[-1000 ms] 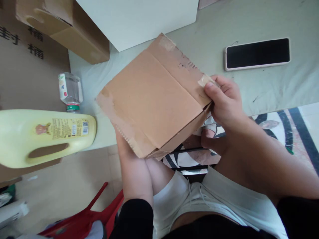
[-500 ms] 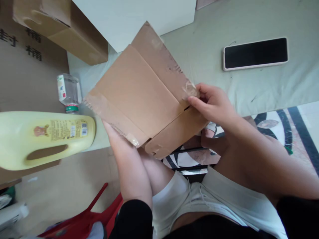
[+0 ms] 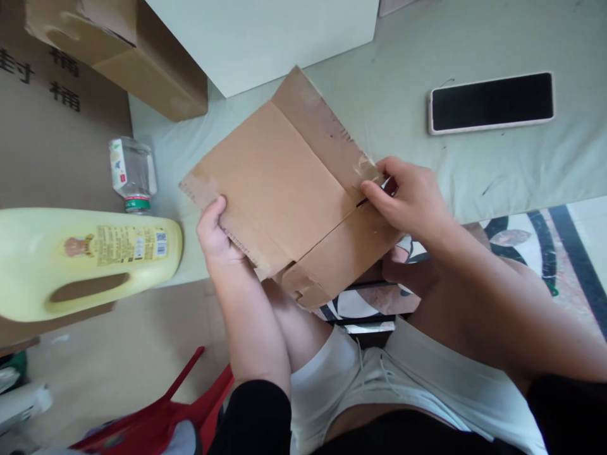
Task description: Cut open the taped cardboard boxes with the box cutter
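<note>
A brown cardboard piece (image 3: 284,183) with creased flaps and torn, taped edges is held tilted above my lap. My left hand (image 3: 219,237) grips its lower left edge, thumb on the upper face and the other fingers mostly hidden underneath. At the right corner, near a strip of clear tape, my right hand (image 3: 408,193) pinches the flap between thumb and fingers. One flap with a slot hangs folded towards my knees.
On the pale green cloth (image 3: 398,101) lies a phone (image 3: 493,103). A clear bottle (image 3: 133,170) and a yellow jug (image 3: 28,262) are at the left. Behind stand a cardboard box (image 3: 152,63) and a white board (image 3: 275,38). A red chair (image 3: 180,404) is at the lower left.
My left hand, hidden beneath the cardboard before, now shows with its thumb over the edge. The cardboard has shifted slightly right and down, and its flaps are bent up more.
</note>
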Demonstrator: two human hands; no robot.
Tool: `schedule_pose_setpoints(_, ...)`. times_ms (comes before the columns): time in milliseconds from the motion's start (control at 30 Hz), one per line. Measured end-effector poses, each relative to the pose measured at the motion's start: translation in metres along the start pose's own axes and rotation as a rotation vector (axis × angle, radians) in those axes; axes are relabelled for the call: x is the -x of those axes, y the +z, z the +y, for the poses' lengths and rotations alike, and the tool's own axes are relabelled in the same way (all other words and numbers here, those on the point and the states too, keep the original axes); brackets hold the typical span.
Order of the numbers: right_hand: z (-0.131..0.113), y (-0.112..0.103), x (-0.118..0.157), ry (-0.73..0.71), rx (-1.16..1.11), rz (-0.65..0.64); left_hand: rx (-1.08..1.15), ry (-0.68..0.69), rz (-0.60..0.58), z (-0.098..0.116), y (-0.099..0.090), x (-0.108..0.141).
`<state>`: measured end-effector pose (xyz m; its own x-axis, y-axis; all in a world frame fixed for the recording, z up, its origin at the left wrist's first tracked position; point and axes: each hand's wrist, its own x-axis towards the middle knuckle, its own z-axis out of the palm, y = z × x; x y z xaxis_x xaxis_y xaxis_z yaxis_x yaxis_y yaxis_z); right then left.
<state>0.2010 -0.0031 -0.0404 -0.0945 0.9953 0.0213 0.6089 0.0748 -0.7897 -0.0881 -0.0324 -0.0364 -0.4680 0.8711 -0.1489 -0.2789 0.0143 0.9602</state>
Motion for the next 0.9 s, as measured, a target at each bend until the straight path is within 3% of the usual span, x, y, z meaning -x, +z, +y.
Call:
schedule_pose_setpoints(100,0.001,-0.006,-0.001,-0.127,-0.173,0.023,0.069,0.077,0.001,0.001,-0.005,0.000)
schedule_pose_setpoints(200,0.003,-0.011,-0.002,-0.179,-0.388,-0.101,0.043,-0.025,-0.011,-0.001,-0.005,0.002)
schedule_pose_setpoints(267,0.005,-0.011,-0.001,-0.139,-0.500,-0.205,-0.007,-0.106,-0.055,-0.004,-0.004,0.004)
schedule_pose_setpoints(367,0.008,-0.007,0.002,-0.022,-0.605,-0.262,-0.066,-0.084,-0.169,-0.010,-0.001,0.007)
schedule_pose_setpoints(467,0.007,-0.006,0.002,-0.011,-0.681,-0.175,-0.066,-0.009,-0.198,-0.012,0.002,0.008)
schedule_pose_setpoints(700,0.010,-0.022,-0.014,0.117,-0.875,0.017,0.144,0.247,-0.089,-0.005,-0.003,-0.010)
schedule_pose_setpoints(900,0.016,-0.022,-0.011,0.042,-0.881,-0.299,0.116,0.246,0.008,-0.006,0.001,-0.022)
